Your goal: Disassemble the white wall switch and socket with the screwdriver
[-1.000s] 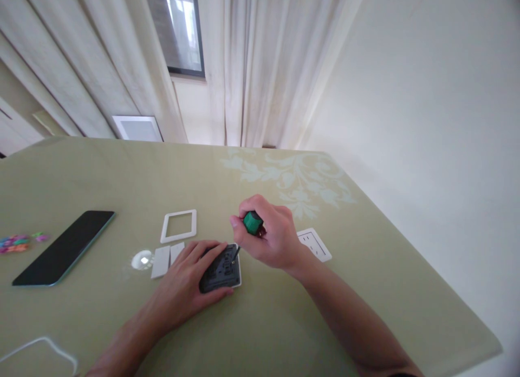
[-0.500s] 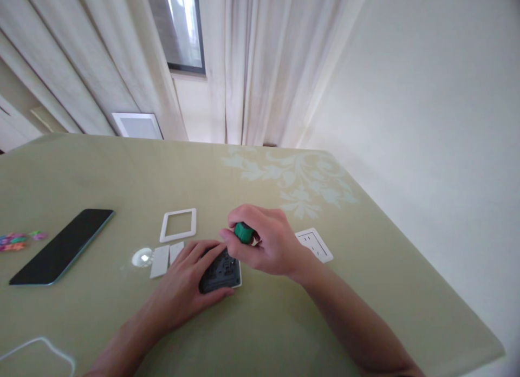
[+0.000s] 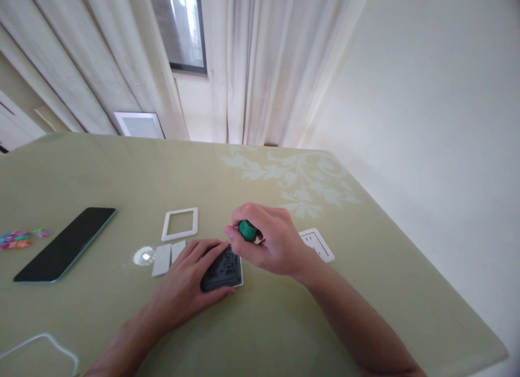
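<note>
My left hand (image 3: 184, 282) holds a square wall switch (image 3: 221, 271) down on the table, its thumb along the near edge and its fingers over the far side. The dark grey, moulded back of the switch faces up, with a white rim showing at the right. My right hand (image 3: 270, 241) is closed around the green handle of a screwdriver (image 3: 247, 231), above the switch's far right corner. The screwdriver's lower end is mostly hidden behind my fingers. Just left of my left hand lie two white rectangular pieces (image 3: 162, 259).
A white frame (image 3: 164, 225) lies beyond the white pieces, and a white socket plate (image 3: 323, 249) rests right of my right hand. Farther left are a dark tablet (image 3: 67, 244) and small colourful pieces (image 3: 18, 239). A white cable (image 3: 44, 336) lies at lower left.
The whole view has shifted slightly. My right hand and the screwdriver handle have turned a little; my left hand keeps its hold on the switch.
</note>
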Action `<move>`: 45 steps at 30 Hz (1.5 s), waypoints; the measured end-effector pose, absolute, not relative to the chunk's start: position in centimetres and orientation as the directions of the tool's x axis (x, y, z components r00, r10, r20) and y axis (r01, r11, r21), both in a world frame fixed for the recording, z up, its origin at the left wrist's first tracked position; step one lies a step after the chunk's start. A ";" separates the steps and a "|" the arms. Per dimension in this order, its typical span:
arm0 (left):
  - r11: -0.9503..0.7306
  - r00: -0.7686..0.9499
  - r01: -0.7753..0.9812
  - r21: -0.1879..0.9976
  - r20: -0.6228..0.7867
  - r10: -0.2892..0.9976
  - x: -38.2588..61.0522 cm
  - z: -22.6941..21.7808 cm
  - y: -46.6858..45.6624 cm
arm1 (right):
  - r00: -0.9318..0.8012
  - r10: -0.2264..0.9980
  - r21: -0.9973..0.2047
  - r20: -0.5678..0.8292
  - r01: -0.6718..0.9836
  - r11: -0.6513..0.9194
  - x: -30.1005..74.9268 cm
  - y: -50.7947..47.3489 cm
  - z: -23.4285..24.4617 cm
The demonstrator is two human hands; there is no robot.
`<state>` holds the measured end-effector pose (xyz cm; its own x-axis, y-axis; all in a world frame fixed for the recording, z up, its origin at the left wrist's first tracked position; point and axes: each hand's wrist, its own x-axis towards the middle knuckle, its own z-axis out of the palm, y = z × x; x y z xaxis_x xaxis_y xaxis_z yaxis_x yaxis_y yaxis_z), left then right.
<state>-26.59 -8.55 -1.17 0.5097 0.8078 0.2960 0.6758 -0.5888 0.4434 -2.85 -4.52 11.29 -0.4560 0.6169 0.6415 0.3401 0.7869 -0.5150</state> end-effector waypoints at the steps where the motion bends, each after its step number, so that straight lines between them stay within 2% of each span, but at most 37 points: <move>1: -0.589 0.512 0.676 0.443 0.292 0.808 -26.6 -1.1 -8.5 | -0.456 0.616 -0.513 0.642 0.340 0.788 -2.9 -4.5 11.3; 8: -0.595 0.519 0.676 0.435 0.293 0.803 -26.5 -1.2 -8.6 | -0.503 0.633 -0.525 0.588 0.358 0.772 -2.8 -4.4 11.4; 14: -0.600 0.516 0.680 0.422 0.306 0.800 -26.7 -1.8 -8.7 | -0.540 0.646 -0.325 0.540 0.574 0.751 -2.1 -5.5 12.9; 17: -0.594 0.504 0.677 0.435 0.313 0.805 -26.8 -1.9 -8.7 | -0.582 0.627 -0.280 0.518 0.577 0.767 -2.1 -6.1 13.5; 22: -0.600 0.505 0.652 0.464 0.324 0.800 -26.7 -1.6 -8.6 | -0.700 0.580 -0.303 0.417 0.494 0.815 -2.0 -6.0 14.1; 27: -0.575 0.483 0.652 0.494 0.314 0.817 -26.5 -1.1 -8.7 | -0.770 0.531 -0.410 0.354 0.383 0.828 -1.2 -5.6 14.9; 29: -0.573 0.483 0.645 0.506 0.311 0.819 -26.4 -1.1 -8.6 | -0.745 0.563 -0.389 0.358 0.429 0.815 -1.2 -5.9 14.9; 33: -0.574 0.503 0.633 0.519 0.288 0.815 -26.6 -1.4 -8.6 | -0.581 0.689 -0.236 0.433 0.664 0.709 -1.8 -6.7 14.5; 35: -0.577 0.510 0.636 0.512 0.283 0.813 -26.6 -1.5 -8.6 | -0.604 0.670 -0.242 0.432 0.637 0.731 -1.9 -6.8 14.6; 38: -0.584 0.513 0.641 0.499 0.288 0.809 -26.6 -1.4 -8.6 | -0.728 0.583 -0.297 0.360 0.503 0.812 -1.6 -6.5 15.2; 40: -0.584 0.510 0.640 0.500 0.292 0.809 -26.6 -1.3 -8.6 | -0.761 0.563 -0.322 0.323 0.471 0.821 -1.2 -6.4 15.5; 42: -0.583 0.509 0.635 0.506 0.293 0.809 -26.5 -1.3 -8.6 | -0.725 0.611 -0.314 0.318 0.527 0.789 -1.1 -6.4 15.5; 45: -0.589 0.510 0.631 0.504 0.302 0.805 -26.6 -1.5 -8.5 | -0.573 0.720 -0.252 0.391 0.686 0.682 -1.4 -6.6 15.0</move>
<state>-26.57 -8.54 -1.52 0.5099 0.8054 0.3023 0.6315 -0.5891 0.5042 -1.39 -6.58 15.02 -0.5727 0.7203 0.3914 0.6861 0.6824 -0.2520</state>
